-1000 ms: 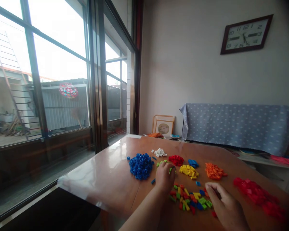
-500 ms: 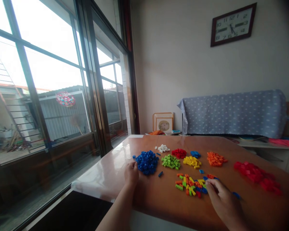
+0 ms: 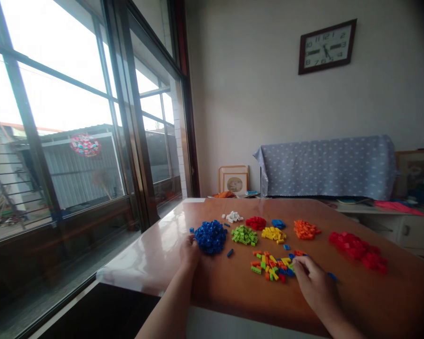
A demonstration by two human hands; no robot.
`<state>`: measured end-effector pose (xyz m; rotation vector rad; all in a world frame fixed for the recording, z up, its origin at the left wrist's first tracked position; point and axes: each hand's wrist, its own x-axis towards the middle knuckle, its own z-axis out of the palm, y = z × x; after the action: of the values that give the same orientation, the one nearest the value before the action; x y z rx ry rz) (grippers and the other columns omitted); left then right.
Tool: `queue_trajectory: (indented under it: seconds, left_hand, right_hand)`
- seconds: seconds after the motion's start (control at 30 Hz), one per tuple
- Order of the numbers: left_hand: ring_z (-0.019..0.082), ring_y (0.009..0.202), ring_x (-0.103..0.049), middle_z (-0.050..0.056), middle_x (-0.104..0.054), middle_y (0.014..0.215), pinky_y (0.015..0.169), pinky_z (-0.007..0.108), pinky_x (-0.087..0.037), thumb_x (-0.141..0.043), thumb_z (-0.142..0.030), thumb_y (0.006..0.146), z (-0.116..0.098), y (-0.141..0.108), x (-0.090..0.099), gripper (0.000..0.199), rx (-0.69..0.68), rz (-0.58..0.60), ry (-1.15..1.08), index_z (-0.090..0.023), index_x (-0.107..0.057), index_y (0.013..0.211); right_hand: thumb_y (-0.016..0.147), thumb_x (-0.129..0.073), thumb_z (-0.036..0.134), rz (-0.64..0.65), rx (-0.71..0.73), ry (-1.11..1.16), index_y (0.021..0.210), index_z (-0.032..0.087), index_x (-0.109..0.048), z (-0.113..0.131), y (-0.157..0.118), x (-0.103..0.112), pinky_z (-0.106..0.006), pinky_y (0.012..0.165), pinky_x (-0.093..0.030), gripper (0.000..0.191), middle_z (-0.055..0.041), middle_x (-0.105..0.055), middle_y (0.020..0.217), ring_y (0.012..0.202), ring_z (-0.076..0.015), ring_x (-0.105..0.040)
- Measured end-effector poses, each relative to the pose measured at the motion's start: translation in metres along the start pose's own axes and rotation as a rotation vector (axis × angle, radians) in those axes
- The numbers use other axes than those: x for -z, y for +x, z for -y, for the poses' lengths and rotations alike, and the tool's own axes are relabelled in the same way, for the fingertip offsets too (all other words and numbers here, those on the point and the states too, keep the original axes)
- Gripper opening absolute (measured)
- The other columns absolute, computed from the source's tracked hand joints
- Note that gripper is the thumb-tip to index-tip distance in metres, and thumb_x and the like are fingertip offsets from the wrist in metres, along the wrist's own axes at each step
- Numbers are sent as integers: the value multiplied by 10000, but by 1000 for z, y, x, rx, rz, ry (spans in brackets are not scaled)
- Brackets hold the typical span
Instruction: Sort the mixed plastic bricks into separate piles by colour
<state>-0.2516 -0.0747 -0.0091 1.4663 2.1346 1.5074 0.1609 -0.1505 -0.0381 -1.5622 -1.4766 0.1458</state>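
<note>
Head view: two bare hands among toy bricks heaped by colour on a brown worktop (image 3: 229, 294).
The left hand (image 3: 189, 252) is at the left edge of the blue brick heap (image 3: 210, 237), its fingers curled; whether they grip a brick I cannot tell. This heap is dense and mounded, its pieces knobbly and deep blue. The right hand (image 3: 314, 278) is at the right edge of the mixed brick heap (image 3: 270, 267), thumb and fingers drawn nearly together; anything pinched between them is too small to tell. The mixed bricks lie low and loose, mostly slim oblongs in orange, yellow, lime, red and blue. Beyond sit lime-green bricks (image 3: 244, 235) and yellow bricks (image 3: 273, 234).
</note>
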Motion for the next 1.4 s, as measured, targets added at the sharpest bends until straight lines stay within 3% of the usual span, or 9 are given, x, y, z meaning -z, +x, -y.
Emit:
queue_trajectory:
  seconds: [0.2,0.37,0.47,0.57,0.67,0.8,1.03,1.2,1.4]
  left_hand:
    - [224,1038,-659,91,-720,1098,921,325,-482,-465,-272,929,-18,-25,-9,299,-103,14,-26,-189,-659,1142]
    - [197,959,-645,72,-687,1018,872,301,-486,-471,-276,930,-51,-74,-33,238,-367,104,-77,-205,-675,1029]
    - [185,925,-642,74,-670,1029,837,286,-490,-462,-278,931,-79,-108,-46,243,-419,235,-84,-208,-676,1023]
    - [238,1077,-618,108,-644,1181,943,334,-471,-492,-381,923,-104,-135,-55,340,-436,368,7,-211,-648,1172]
    - [317,1302,-483,144,-545,1400,1099,412,-366,-515,-609,872,-117,-150,-62,648,-497,465,153,-200,-535,1374]
    - [358,1461,-280,145,-359,1573,1195,458,-222,-444,-783,803,-117,-157,-65,909,-521,571,250,-185,-419,1488]
    - [355,1523,-80,155,-140,1649,1230,477,-105,-486,-834,710,-121,-154,-66,1141,-482,732,314,-146,-214,1580]
    - [344,1527,-19,128,-114,1656,1232,486,-106,-563,-769,683,-125,-147,-80,1160,-518,775,323,-160,-174,1591]
    - [346,1525,-78,130,-170,1647,1230,470,-122,-553,-782,676,-131,-141,-100,1154,-577,808,293,-160,-208,1585]
  right_hand:
    - [858,-464,541,-127,-144,98,929,224,-681,5,1,6,-333,734,-487,390,-82,-764,927,858,-269,-693]
    - [833,-486,548,-236,-197,227,962,181,-696,3,5,6,-339,760,-495,442,-121,-760,940,843,-267,-680]
    - [839,-491,544,-289,-222,267,962,172,-684,2,6,7,-358,796,-493,436,-121,-751,928,856,-270,-669]
    - [845,-497,539,-356,-234,309,969,171,-677,1,5,7,-360,798,-495,428,-120,-743,946,866,-267,-664]
    - [846,-505,554,-409,-269,383,1017,170,-676,-2,5,5,-338,743,-507,454,-105,-740,947,843,-252,-665]
    - [836,-530,572,-417,-322,471,1048,169,-670,-7,6,2,-310,677,-511,477,-83,-733,897,755,-221,-661]
    - [821,-560,576,-434,-354,574,1054,170,-656,-4,7,0,-312,670,-518,478,-79,-721,910,750,-213,-656]
    - [821,-574,587,-451,-392,605,1028,182,-649,2,6,3,-318,673,-528,461,-77,-720,892,782,-228,-659]
    - [846,-547,594,-434,-378,631,997,202,-629,1,9,1,-324,670,-539,428,-68,-722,863,774,-234,-663]
